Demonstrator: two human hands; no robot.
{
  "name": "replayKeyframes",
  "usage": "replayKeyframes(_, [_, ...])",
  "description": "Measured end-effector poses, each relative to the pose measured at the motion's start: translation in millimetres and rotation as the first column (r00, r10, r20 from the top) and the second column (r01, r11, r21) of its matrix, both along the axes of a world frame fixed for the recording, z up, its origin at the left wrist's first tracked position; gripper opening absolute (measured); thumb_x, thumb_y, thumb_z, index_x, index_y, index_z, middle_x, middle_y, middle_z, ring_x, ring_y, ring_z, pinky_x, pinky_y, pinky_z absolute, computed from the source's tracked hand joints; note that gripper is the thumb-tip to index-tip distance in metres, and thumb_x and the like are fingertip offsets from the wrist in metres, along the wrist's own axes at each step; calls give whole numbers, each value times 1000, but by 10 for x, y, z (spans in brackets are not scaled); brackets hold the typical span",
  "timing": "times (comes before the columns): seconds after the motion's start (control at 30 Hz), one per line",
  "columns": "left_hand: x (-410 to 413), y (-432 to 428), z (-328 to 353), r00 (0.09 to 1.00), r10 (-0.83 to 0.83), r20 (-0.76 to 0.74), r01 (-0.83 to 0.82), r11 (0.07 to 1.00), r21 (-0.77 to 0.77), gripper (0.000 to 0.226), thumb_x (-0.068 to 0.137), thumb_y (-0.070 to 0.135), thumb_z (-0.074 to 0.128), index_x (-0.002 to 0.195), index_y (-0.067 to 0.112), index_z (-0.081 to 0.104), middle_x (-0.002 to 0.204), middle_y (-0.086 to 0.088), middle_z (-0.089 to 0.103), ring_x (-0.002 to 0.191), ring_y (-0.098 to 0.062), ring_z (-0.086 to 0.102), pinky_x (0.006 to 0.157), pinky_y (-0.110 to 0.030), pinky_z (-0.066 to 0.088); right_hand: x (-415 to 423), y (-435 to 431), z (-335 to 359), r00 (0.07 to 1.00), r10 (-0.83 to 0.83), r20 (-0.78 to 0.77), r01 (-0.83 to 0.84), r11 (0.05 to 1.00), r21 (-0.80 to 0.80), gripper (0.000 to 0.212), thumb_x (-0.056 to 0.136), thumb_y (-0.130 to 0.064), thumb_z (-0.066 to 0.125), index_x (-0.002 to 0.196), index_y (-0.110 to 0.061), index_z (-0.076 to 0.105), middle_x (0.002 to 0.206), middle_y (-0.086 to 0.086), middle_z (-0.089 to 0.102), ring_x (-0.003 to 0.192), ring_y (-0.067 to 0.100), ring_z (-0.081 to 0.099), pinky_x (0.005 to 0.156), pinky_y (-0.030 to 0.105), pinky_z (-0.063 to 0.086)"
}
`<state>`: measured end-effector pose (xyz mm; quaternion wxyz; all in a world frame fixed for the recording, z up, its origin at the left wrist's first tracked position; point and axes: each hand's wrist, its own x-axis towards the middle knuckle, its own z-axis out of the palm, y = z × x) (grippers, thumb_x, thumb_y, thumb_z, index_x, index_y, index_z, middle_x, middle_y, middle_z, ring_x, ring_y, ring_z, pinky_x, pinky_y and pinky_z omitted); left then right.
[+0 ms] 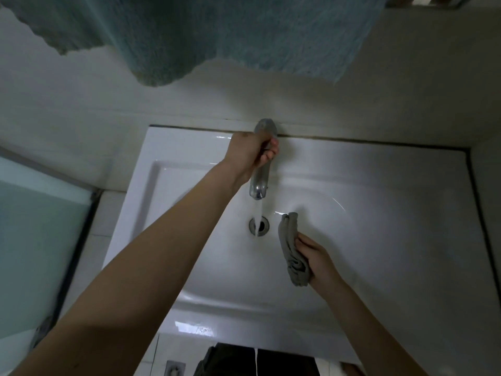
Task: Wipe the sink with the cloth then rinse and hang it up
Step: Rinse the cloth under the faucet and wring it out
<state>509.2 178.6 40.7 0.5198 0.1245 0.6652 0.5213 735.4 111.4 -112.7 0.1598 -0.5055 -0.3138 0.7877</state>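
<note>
Head | right hand [315, 257] grips bunched cloth [294, 253] near drain [252, 226] | left hand [249, 151] curled round tap [259, 183]

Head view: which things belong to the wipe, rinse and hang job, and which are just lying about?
In the job: grey cloth, bunched in the right grip; tap, held by the left grip, water running; white sink; drain.
Just about: teal towel hanging overhead; frosted glass panel at left; floor drain below.
</note>
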Motion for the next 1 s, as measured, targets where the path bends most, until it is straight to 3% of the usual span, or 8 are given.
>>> replayKeyframes(0.2, [-113,-72,71,991,-130,41,129,991,30,23,96,16,54,80,2,62,65,-7,66,48,-9,62,47,-16,49,-284,77,6,998,-9,-58,4,997,-71,30,97,-12,48,123,-12,62,115,1,70,106,17,65,91,28,49])
replayKeyframes(0.3, [-278,-223,-17,986,-125,-113,124,992,-19,41,96,33,54,84,-3,69,69,-15,68,48,-16,63,48,-20,50,-577,130,-47,998,15,-65,-22,993,-112,29,97,-15,47,121,-13,64,111,2,71,98,17,67,76,25,51])
replayKeyframes(0.47, [-595,-696,-505,977,13,-213,-32,995,-89,40,98,27,50,84,-5,70,60,-13,68,45,-18,61,45,-21,48,-1065,165,-274,998,24,52,-12,973,-230,23,96,-15,47,95,-10,70,92,10,69,79,22,63,71,30,50])
replayKeyframes(0.63, [-666,-1018,-1206,979,-19,-202,-33,968,-249,30,96,19,52,80,-1,68,65,-15,67,54,-25,62,50,-26,53,-1319,245,-398,999,-43,15,46,929,-367,31,97,-21,42,94,-4,67,93,14,67,79,27,62,75,37,49])
replayKeyframes(0.73, [-589,-999,-1607,949,-177,-260,77,932,-355,23,91,30,60,90,9,66,84,-7,66,76,-22,61,73,-33,52,-1336,363,-397,997,54,-63,-72,932,-354,36,97,-32,42,100,-7,68,93,15,70,72,27,66,67,39,52])
replayKeyframes(0.83, [-458,-852,-1807,964,-261,-52,220,892,-396,40,82,52,66,98,15,69,98,-6,70,92,-22,66,88,-37,53,-1255,473,-400,972,217,-92,-236,918,-320,36,97,-33,44,105,-8,68,95,14,72,74,23,70,64,32,55])
replayKeyframes(0.93, [-306,-703,-1920,938,-345,-6,315,861,-400,31,85,44,67,86,13,70,84,-3,69,84,-20,65,80,-30,52,-1081,550,-415,939,340,-56,-340,889,-305,40,92,-36,52,117,-8,67,115,17,68,96,29,66,75,36,55])
replayKeyframes(1.0, [-170,-643,-1983,905,-414,-102,339,844,-416,23,87,32,65,86,9,69,79,0,65,79,-16,60,79,-26,47,-929,607,-404,947,322,-8,-308,900,-309,38,92,-32,50,112,-5,68,111,19,68,88,31,67,71,38,56])
